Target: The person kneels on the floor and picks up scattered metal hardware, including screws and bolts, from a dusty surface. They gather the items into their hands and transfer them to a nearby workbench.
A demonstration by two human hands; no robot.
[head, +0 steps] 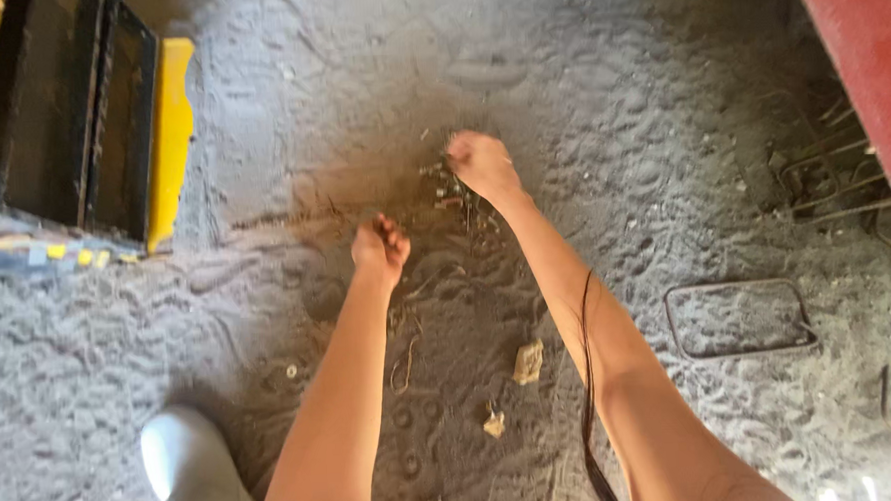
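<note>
Both my bare arms reach down toward a sandy grey floor. My right hand is closed over a small heap of bent wire scraps and debris lying on a darker patch of sand. My left hand hovers a little nearer to me, its fingers curled in, just left of the heap; whether it holds anything is hidden. Thin wire pieces lie in the sand below my left wrist.
A yellow and black metal frame stands at the upper left. A red panel runs down the right edge, with bent wire rods beside it. A rectangular wire loop, two small stone chips and my white boot are nearby.
</note>
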